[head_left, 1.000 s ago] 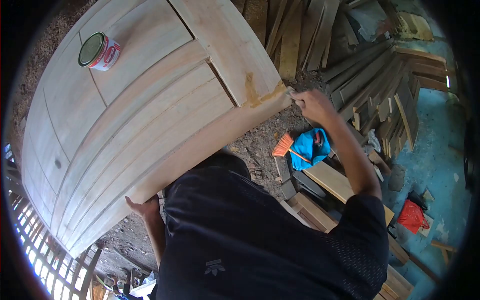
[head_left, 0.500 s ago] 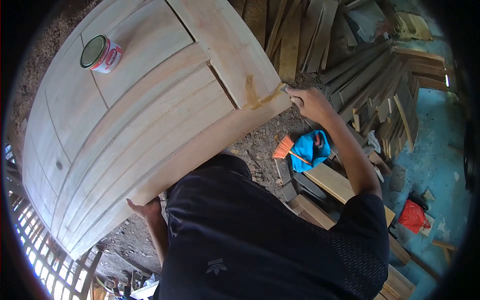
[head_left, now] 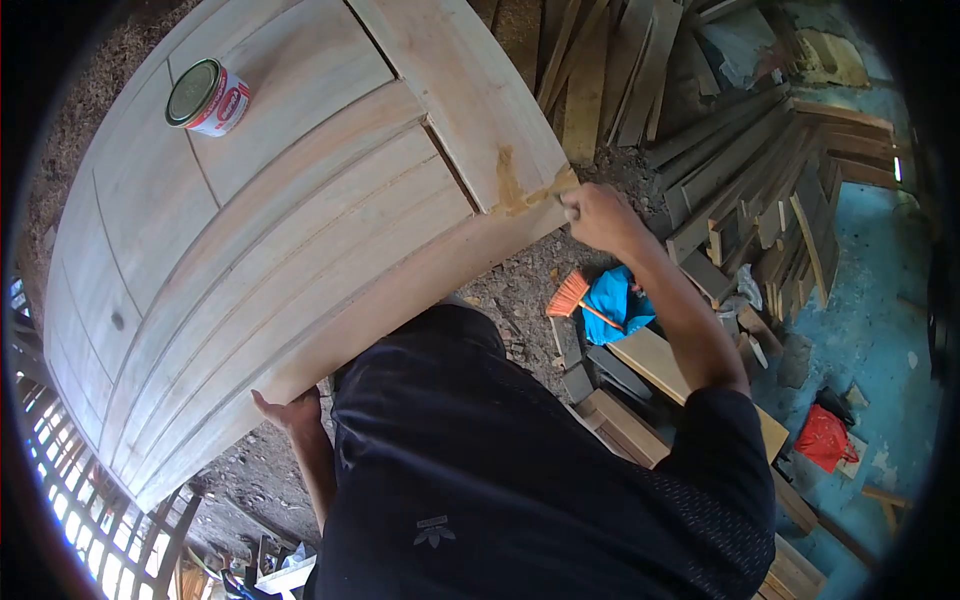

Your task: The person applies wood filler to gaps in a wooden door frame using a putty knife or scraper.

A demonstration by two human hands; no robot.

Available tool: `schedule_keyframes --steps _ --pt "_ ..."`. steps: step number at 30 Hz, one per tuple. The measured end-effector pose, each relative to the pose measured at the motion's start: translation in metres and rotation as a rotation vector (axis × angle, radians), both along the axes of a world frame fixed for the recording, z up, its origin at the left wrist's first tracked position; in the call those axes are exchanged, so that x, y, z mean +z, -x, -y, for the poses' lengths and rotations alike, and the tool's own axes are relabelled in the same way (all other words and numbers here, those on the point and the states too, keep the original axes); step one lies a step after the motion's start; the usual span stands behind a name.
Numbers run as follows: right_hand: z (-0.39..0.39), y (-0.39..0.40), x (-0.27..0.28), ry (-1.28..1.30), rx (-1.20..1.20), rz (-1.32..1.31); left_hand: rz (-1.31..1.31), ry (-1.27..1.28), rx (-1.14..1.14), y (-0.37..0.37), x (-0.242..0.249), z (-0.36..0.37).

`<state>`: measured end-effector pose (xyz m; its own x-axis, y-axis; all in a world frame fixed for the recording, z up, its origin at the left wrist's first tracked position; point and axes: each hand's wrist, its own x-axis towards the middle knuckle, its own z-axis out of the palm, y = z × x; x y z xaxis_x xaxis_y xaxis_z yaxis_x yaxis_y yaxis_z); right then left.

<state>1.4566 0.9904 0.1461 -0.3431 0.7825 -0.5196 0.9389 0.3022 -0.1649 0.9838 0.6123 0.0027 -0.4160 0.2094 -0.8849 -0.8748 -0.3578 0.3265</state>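
A large pale wooden door (head_left: 330, 230) with grooved panels lies flat before me. My left hand (head_left: 288, 410) grips its near edge, thumb on top and fingers hidden below. At the right corner, my right hand (head_left: 602, 218) is closed on a small grey scraper, mostly covered by the fingers, against the door's end. Brown wood filler (head_left: 511, 185) is smeared on the surface beside that corner. Toward the far left of the door stands a lidded tin (head_left: 208, 97) with a red and white label.
Stacked planks (head_left: 745, 175) fill the ground to the right. An orange brush (head_left: 569, 294) lies by a blue bag (head_left: 617, 302) below my right forearm. Wooden beams (head_left: 650, 365) rest nearby, and a red bag (head_left: 824, 438) is on the blue floor (head_left: 870, 300).
My right hand has shifted slightly down past the door's corner, its wrist turned and the scraper now less visible. My left hand keeps its place on the edge.
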Motion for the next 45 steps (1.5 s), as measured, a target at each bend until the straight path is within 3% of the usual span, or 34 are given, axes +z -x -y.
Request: schedule_keyframes --steps 1,3,5,10,13,14,15,17,18,19,21,23,26,27,29,30,34,36,38,40,41,43,44,45 --pt "0.003 -0.001 0.007 0.139 0.091 0.058 -0.006 -0.024 -0.016 0.002 -0.004 0.003" --pt "-0.001 -0.021 0.014 0.137 0.126 -0.001 -0.019 0.009 -0.039 0.000 0.003 -0.004" --pt "-0.007 -0.033 0.008 -0.159 0.010 -0.208 -0.035 0.045 -0.043 -0.003 0.003 -0.007" --pt "0.007 -0.051 -0.032 -0.250 -0.181 -0.253 0.033 0.066 0.007 0.001 0.007 -0.005" --pt "-0.019 -0.045 0.018 0.081 0.140 0.199 -0.009 0.008 -0.056 0.004 -0.005 0.003" --pt "-0.022 -0.043 0.023 0.017 0.129 0.025 -0.007 0.003 -0.059 0.003 -0.003 -0.001" --pt "-0.022 -0.040 0.019 0.015 0.123 0.027 0.006 0.021 -0.057 0.003 -0.001 -0.004" --pt "-0.029 -0.023 0.003 -0.229 -0.042 -0.170 0.013 0.039 -0.045 0.001 0.004 -0.006" --pt "-0.026 -0.015 -0.008 -0.189 -0.075 -0.250 0.012 0.036 -0.042 0.002 0.004 -0.005" --pt "-0.019 -0.015 -0.014 -0.189 -0.076 -0.251 0.011 0.032 -0.039 0.002 0.004 -0.006" --pt "0.000 -0.002 -0.007 -0.018 -0.019 0.025 0.005 0.033 -0.025 0.001 0.001 -0.005" --pt "-0.003 -0.009 0.001 0.097 0.046 0.044 0.003 0.042 -0.034 0.004 0.001 -0.001" --pt "-0.024 -0.013 -0.006 -0.221 -0.102 -0.262 -0.044 0.068 -0.069 0.000 -0.004 -0.004" --pt "-0.022 -0.008 -0.009 -0.217 -0.098 -0.264 -0.038 0.061 -0.070 0.000 -0.004 -0.003" --pt "-0.013 0.000 -0.010 -0.012 0.001 0.053 -0.035 0.057 -0.082 0.002 0.001 -0.007" --pt "-0.013 -0.006 -0.006 0.116 0.107 0.027 -0.033 0.086 -0.065 -0.002 0.004 -0.009" --pt "-0.004 -0.026 0.018 0.090 0.062 -0.127 -0.036 0.137 -0.051 -0.003 0.006 -0.012" --pt "0.003 -0.033 0.003 -0.153 -0.084 -0.180 -0.032 0.123 -0.062 0.001 0.002 -0.009" --pt "0.025 -0.045 -0.031 -0.174 -0.062 -0.163 -0.030 0.112 -0.081 0.000 0.001 -0.007" --pt "0.029 -0.047 -0.025 -0.233 0.021 -0.124 -0.019 0.088 -0.067 -0.004 0.010 -0.013" --pt "0.015 -0.041 -0.006 -0.236 0.026 -0.129 -0.023 0.085 -0.062 -0.005 0.010 -0.016" --pt "-0.004 -0.031 0.031 0.084 0.141 0.104 -0.095 0.128 -0.096 -0.006 0.007 -0.018" --pt "-0.004 -0.019 0.031 -0.099 -0.022 -0.071 -0.092 0.124 -0.094 -0.006 0.006 -0.019" --pt "-0.006 -0.022 0.018 -0.099 -0.017 -0.070 -0.053 0.132 -0.074 -0.005 0.007 -0.018"
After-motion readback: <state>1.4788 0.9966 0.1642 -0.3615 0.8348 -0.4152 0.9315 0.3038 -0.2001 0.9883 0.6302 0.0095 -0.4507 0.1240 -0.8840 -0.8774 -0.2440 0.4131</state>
